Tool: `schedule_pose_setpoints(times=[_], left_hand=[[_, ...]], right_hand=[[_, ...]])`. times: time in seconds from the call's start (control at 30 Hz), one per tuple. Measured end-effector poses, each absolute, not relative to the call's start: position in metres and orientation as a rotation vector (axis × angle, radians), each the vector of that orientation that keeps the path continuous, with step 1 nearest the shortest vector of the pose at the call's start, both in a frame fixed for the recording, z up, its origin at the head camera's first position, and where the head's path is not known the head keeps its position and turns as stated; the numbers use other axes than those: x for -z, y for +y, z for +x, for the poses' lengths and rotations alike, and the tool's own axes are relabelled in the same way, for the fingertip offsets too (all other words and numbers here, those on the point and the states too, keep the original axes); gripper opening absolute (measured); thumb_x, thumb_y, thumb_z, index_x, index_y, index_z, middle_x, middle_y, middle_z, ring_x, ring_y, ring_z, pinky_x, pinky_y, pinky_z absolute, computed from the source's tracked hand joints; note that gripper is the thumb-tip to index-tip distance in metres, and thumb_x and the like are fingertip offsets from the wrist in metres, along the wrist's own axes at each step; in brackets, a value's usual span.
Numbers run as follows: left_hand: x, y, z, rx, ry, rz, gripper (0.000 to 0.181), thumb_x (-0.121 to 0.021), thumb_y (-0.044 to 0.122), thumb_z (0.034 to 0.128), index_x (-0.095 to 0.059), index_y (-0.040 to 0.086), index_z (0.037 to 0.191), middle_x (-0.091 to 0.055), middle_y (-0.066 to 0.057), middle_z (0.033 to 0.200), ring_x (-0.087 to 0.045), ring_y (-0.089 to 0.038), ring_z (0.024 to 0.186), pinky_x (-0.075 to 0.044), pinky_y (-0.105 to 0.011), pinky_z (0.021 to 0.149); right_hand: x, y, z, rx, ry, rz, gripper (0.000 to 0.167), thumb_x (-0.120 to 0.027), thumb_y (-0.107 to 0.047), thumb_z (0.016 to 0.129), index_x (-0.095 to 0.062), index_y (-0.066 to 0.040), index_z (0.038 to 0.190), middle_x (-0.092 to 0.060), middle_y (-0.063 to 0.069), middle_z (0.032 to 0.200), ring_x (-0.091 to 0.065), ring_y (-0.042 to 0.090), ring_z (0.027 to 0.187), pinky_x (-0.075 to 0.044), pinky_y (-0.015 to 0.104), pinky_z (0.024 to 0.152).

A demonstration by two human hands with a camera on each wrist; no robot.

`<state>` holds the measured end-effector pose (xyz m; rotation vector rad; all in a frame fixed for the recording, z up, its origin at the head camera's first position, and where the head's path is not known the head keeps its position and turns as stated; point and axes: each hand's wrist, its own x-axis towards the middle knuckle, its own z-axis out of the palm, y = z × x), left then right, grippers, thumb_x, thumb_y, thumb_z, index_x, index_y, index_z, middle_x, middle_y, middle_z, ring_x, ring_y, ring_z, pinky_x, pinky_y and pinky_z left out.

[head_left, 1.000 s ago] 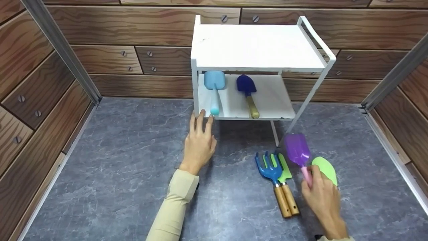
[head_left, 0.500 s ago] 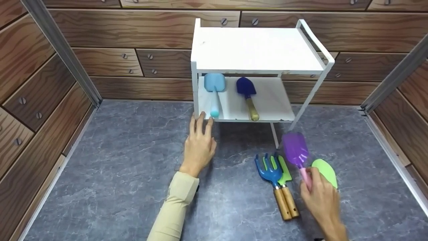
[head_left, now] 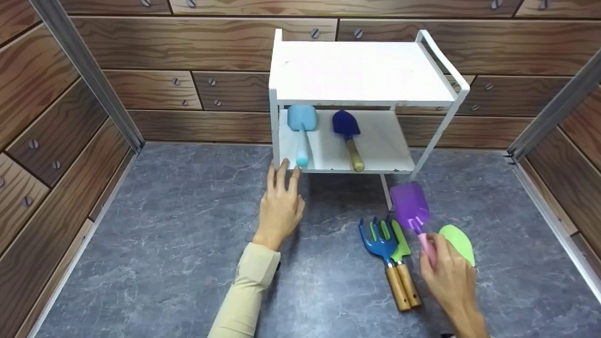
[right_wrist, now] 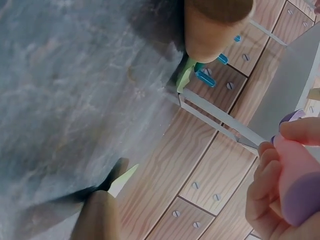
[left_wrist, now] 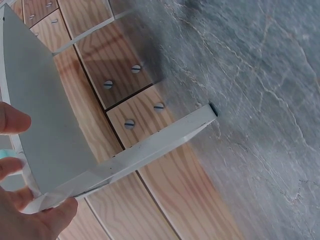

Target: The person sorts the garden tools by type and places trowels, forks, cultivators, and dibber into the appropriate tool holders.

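My right hand grips the pink handle of a purple hand shovel, its blade pointing toward the cart and raised off the floor. In the right wrist view, the fingers curl round that handle. My left hand holds the front left corner of the white two-tier cart. In the left wrist view, the thumb presses near the leg's top while fingers lie at the lower shelf edge. A light blue shovel and a dark blue trowel lie on that shelf.
On the grey floor lie a blue hand fork and a light green tool, side by side with wooden handles. Another light green blade shows beside my right hand, its handle hidden. Wood-patterned walls enclose the area.
The purple shovel has moved left and slightly toward the cart in my right hand. My left hand keeps its place at the cart's corner. The head view has tilted up a little.
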<state>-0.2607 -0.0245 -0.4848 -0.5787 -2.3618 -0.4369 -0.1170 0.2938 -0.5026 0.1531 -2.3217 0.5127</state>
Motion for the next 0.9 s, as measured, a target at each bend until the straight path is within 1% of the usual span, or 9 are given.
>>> schedule_pose_setpoints(times=[0.2, 0.37, 0.6, 0.8, 0.9], left_hand=[[0.486, -0.025, -0.261, 0.45, -2.362, -0.579, 0.061, -0.075, 0.009, 0.0839, -0.052, 0.0, 0.14, -0.041, -0.025, 0.149, -0.038, -0.051, 0.136, -0.063, -0.047, 0.072], [0.486, -0.024, -0.262, 0.452, -2.357, -0.578, 0.062, -0.076, 0.008, 0.0828, -0.052, 0.0, 0.14, -0.041, -0.025, 0.149, -0.039, -0.052, 0.136, -0.063, -0.047, 0.072], [0.488, -0.025, -0.261, 0.446, -2.367, -0.574, 0.062, -0.077, 0.009, 0.083, -0.053, -0.001, 0.14, -0.041, -0.026, 0.149, -0.038, -0.052, 0.136, -0.063, -0.047, 0.073], [0.485, -0.024, -0.261, 0.419, -2.355, -0.576, 0.062, -0.076, 0.009, 0.0836, -0.053, -0.001, 0.14, -0.042, -0.026, 0.148, -0.039, -0.051, 0.136, -0.063, -0.044, 0.075], [0.485, -0.025, -0.261, 0.416, -2.359, -0.574, 0.062, -0.076, 0.009, 0.0838, -0.053, -0.001, 0.14, -0.042, -0.025, 0.148, -0.038, -0.051, 0.137, -0.063, -0.044, 0.075]], right_hand=[[0.495, 0.29, -0.123, -0.52, -2.335, 0.148, 0.034, -0.074, 0.009, 0.071, -0.064, 0.006, 0.103, -0.061, 0.015, 0.074, -0.05, 0.026, 0.05, -0.043, 0.048, 0.039], [0.489, 0.287, -0.128, -0.518, -2.35, 0.147, 0.033, -0.074, 0.01, 0.072, -0.064, 0.006, 0.103, -0.062, 0.016, 0.075, -0.05, 0.026, 0.051, -0.042, 0.046, 0.04], [0.485, 0.284, -0.134, -0.512, -2.352, 0.166, 0.032, -0.074, 0.009, 0.073, -0.063, 0.006, 0.103, -0.06, 0.017, 0.073, -0.047, 0.025, 0.05, -0.039, 0.041, 0.039], [0.482, 0.283, -0.137, -0.523, -2.366, 0.155, 0.033, -0.074, 0.01, 0.073, -0.062, 0.006, 0.104, -0.061, 0.017, 0.074, -0.049, 0.027, 0.051, -0.041, 0.046, 0.04], [0.48, 0.283, -0.137, -0.529, -2.378, 0.146, 0.033, -0.075, 0.01, 0.074, -0.062, 0.007, 0.104, -0.061, 0.016, 0.074, -0.049, 0.026, 0.051, -0.041, 0.045, 0.039]])
